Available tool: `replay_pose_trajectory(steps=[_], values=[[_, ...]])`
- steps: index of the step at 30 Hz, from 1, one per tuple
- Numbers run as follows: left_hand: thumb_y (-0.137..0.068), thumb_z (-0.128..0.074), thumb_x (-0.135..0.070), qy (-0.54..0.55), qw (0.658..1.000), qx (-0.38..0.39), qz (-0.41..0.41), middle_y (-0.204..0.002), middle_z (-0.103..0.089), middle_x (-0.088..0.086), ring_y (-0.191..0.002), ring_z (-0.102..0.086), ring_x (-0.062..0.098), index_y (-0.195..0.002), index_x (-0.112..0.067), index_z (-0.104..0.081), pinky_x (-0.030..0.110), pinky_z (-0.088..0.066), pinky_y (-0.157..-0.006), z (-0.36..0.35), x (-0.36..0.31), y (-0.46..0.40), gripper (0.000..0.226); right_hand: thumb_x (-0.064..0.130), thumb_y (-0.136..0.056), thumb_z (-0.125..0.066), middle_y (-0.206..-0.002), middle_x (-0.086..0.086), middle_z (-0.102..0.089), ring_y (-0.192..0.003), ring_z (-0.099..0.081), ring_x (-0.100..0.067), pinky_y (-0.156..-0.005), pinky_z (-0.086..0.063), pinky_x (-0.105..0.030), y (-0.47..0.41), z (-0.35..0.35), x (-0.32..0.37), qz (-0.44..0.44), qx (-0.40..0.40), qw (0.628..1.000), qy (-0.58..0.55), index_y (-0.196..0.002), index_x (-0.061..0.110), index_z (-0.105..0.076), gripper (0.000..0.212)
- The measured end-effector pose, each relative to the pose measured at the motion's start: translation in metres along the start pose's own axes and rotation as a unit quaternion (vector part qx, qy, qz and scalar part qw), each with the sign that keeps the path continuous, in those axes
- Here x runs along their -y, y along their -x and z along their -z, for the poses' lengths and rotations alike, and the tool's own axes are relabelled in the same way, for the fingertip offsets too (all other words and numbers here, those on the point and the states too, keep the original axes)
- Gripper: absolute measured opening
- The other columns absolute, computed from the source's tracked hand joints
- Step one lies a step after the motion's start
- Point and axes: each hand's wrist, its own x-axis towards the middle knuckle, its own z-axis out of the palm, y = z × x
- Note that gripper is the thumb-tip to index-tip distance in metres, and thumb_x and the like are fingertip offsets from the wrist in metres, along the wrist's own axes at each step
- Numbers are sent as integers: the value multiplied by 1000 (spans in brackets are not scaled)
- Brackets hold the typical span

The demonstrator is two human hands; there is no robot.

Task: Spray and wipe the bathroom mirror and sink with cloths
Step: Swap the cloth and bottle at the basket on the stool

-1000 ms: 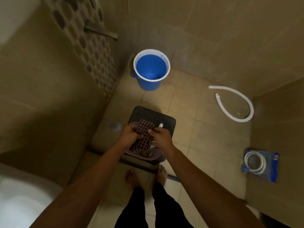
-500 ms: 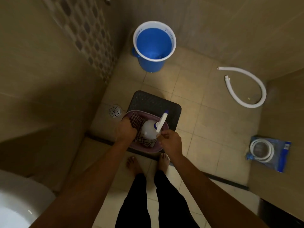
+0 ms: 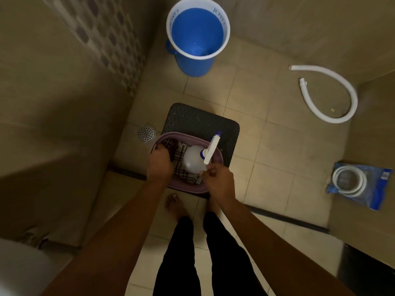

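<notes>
In the purple basket [image 3: 218,162], the right hand [image 3: 220,182] now grips the spray bottle [image 3: 195,160]; the left hand [image 3: 159,163] has lowered the checked cloths [image 3: 181,155], still clutching them—supplies gathered.

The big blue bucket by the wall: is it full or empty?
Empty, as far as shows: the blue bucket stands upright and its bare blue bottom is visible, with no clear waterline.
</notes>
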Motion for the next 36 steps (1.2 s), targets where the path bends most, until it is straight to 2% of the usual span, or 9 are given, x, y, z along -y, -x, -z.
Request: replay_pose_trajectory(steps=[4, 7, 10, 12, 16, 19, 23, 28, 36], values=[[-85, -55, -4, -92, 992, -9, -87, -131, -47, 22, -118, -50, 38, -129, -1, -42, 45, -48, -89, -1, 4, 10, 46, 18, -85, -74, -94, -2, -71, -81, -63, -11, -72, -48, -13, 2, 6, 3, -4, -17, 999, -39, -113, 8, -67, 30], [-93, -49, -9, -197, 972, 24, -128, -127, -47, 16, -116, -51, 33, -121, -7, -53, 41, -51, -82, 1, 1, 15, 29, 20, -84, -75, -100, -2, -72, -90, -66, -15, -83, -54, -27, 1, 14, 8, -12, -50, 996, -79, -111, 11, -69, 30], [-97, -45, -10, -248, 953, 101, -142, -124, -54, 14, -108, -60, 31, -117, -9, -59, 40, -51, -85, -5, -4, 11, 24, 20, -85, -73, -102, -1, -72, -93, -66, -14, -77, -50, -18, -2, 21, 12, -5, -63, 993, -96, -111, 10, -69, 28], [-98, -43, -10, -248, 952, 112, -140, -125, -55, 15, -110, -60, 31, -119, -8, -58, 40, -50, -87, -11, -6, 7, 26, 16, -85, -72, -107, -1, -71, -97, -66, -16, -82, -53, -22, -4, 21, 12, 6, -54, 995, -86, -116, 11, -67, 31], [-96, -45, -7, -150, 979, 95, -99, -119, -62, 16, -109, -61, 32, -113, -3, -58, 41, -51, -89, -21, -7, 2, 22, 7, -82, -73, -128, -5, -64, -112, -61, -18, -100, -50, -33, -3, 11, 8, 36, -18, 998, -43, -137, 15, -53, 59], [-93, -51, -7, -21, 996, 57, -66, -113, -64, 21, -105, -61, 37, -109, 3, -59, 44, -50, -88, -29, -5, -6, 21, 16, -79, -80, -137, -6, -59, -124, -56, -22, -106, -45, -38, -8, 0, 12, 63, -14, 997, -44, -141, 13, -49, 70], [-88, -56, -7, 87, 995, 6, -38, -101, -68, 24, -94, -64, 38, -99, 7, -64, 42, -50, -78, -39, -3, -11, 19, 22, -79, -81, -124, -11, -65, -114, -60, -24, -97, -47, -30, -22, -12, 22, 51, -29, 997, -56, -130, 7, -56, 58], [-88, -58, -10, 115, 993, 1, -20, -96, -69, 21, -91, -66, 36, -96, 6, -66, 40, -52, -74, -42, -2, -14, 19, 21, -83, -78, -107, -13, -70, -99, -66, -26, -84, -50, -27, -26, -12, 24, 79, -45, 995, -34, -115, 3, -64, 40], [-82, -59, -2, 120, 992, 34, -4, -100, -67, 22, -93, -64, 36, -102, 5, -63, 38, -52, -75, -40, -6, -11, 21, 24, -80, -80, -108, 0, -69, -95, -63, -10, -82, -48, -14, 4, 33, 22, 143, -85, 985, -36, -122, 11, -65, 46]])
